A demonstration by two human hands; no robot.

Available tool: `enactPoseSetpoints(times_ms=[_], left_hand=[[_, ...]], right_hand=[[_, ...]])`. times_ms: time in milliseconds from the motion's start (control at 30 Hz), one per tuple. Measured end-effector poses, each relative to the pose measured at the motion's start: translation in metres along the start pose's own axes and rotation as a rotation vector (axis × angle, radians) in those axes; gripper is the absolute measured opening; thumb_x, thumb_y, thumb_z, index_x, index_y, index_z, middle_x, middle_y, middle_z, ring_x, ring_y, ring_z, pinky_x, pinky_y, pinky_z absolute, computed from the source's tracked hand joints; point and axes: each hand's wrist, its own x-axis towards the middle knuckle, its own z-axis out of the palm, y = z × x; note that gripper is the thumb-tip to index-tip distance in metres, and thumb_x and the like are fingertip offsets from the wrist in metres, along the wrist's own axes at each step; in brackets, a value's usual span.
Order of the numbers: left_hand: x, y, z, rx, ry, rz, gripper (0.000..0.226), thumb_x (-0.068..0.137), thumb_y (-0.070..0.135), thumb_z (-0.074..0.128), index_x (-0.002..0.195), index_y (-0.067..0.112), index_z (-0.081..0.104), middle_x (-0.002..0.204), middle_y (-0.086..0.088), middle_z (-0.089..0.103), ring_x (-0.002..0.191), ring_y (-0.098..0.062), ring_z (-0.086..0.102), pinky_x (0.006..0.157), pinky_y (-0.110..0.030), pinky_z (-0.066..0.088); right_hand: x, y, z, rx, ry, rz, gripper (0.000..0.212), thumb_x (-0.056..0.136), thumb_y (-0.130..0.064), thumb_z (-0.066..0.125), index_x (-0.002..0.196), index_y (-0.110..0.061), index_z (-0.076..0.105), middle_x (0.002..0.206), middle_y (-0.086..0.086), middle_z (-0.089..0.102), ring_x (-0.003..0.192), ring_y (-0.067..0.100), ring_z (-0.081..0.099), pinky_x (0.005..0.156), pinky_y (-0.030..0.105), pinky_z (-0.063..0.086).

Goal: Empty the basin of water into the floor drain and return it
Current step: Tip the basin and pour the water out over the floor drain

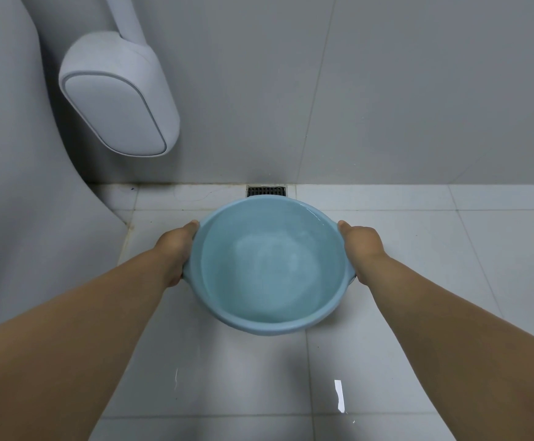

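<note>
A round light-blue plastic basin (270, 326) with water in it is held above the tiled floor, roughly level. My left hand (178, 249) grips its left rim, fingers hidden under the edge. On the opposite side, my right hand (359, 246) grips the right rim the same way. A dark metal floor drain (266, 190) sits in the floor against the wall, just beyond the basin's far rim.
A grey wall-mounted holder (116, 100) with a handle hangs on the wall at upper left. A curved grey surface (14, 186) fills the left side. Light floor tiles (434, 249) spread to the right and towards me, with wet glints.
</note>
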Motion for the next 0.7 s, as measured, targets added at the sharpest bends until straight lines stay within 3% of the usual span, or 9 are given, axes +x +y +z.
enactPoseSetpoints(times_ms=[67, 133, 400, 500, 567, 700], left_hand=[[-0.0024, 0.0013, 0.0008, -0.004, -0.012, -0.001, 0.045, 0.103, 0.045, 0.042, 0.112, 0.009, 0.068, 0.094, -0.009, 0.073, 0.075, -0.028, 0.068, 0.057, -0.032, 0.049], [-0.0036, 0.0020, 0.0011, -0.009, -0.018, -0.003, 0.046, 0.103, 0.045, 0.041, 0.114, 0.009, 0.068, 0.095, -0.009, 0.073, 0.076, -0.028, 0.068, 0.058, -0.032, 0.049], [-0.0028, 0.0026, -0.0005, -0.006, -0.012, -0.014, 0.046, 0.102, 0.048, 0.043, 0.115, 0.011, 0.068, 0.100, -0.008, 0.074, 0.080, -0.029, 0.070, 0.060, -0.033, 0.051], [-0.0045, 0.0034, 0.0002, -0.011, -0.014, -0.014, 0.044, 0.103, 0.047, 0.042, 0.112, 0.012, 0.068, 0.097, -0.007, 0.074, 0.077, -0.027, 0.069, 0.058, -0.032, 0.050], [-0.0071, 0.0041, 0.0008, -0.015, -0.019, -0.018, 0.043, 0.103, 0.046, 0.042, 0.109, 0.012, 0.068, 0.092, -0.006, 0.073, 0.074, -0.026, 0.069, 0.057, -0.032, 0.049], [-0.0081, 0.0051, 0.0008, -0.016, -0.032, -0.016, 0.045, 0.103, 0.046, 0.041, 0.112, 0.011, 0.068, 0.093, -0.008, 0.074, 0.074, -0.027, 0.069, 0.057, -0.032, 0.050]], right_hand=[[-0.0022, -0.0013, 0.0024, -0.016, 0.019, -0.030, 0.031, 0.097, -0.033, 0.043, 0.070, -0.017, 0.040, 0.072, 0.003, 0.043, 0.081, 0.026, 0.047, 0.075, 0.039, 0.048], [-0.0043, -0.0026, 0.0024, 0.034, 0.037, -0.027, 0.040, 0.097, -0.046, 0.045, 0.065, -0.021, 0.041, 0.069, -0.001, 0.045, 0.086, 0.025, 0.050, 0.088, 0.039, 0.050], [0.0019, -0.0016, 0.0025, -0.028, 0.025, -0.024, 0.042, 0.101, -0.039, 0.043, 0.064, -0.019, 0.039, 0.068, 0.001, 0.042, 0.084, 0.025, 0.047, 0.078, 0.033, 0.041], [0.0008, -0.0040, 0.0003, -0.028, 0.005, -0.003, 0.038, 0.100, -0.023, 0.036, 0.064, -0.011, 0.036, 0.066, 0.007, 0.037, 0.069, 0.026, 0.039, 0.064, 0.030, 0.034], [0.0010, -0.0045, -0.0004, -0.033, 0.006, 0.006, 0.036, 0.099, -0.023, 0.036, 0.066, -0.009, 0.037, 0.065, 0.007, 0.037, 0.060, 0.024, 0.035, 0.055, 0.027, 0.030], [0.0009, -0.0026, 0.0018, -0.041, 0.023, -0.030, 0.041, 0.101, -0.036, 0.043, 0.065, -0.017, 0.040, 0.068, 0.002, 0.042, 0.075, 0.026, 0.047, 0.070, 0.031, 0.042]])
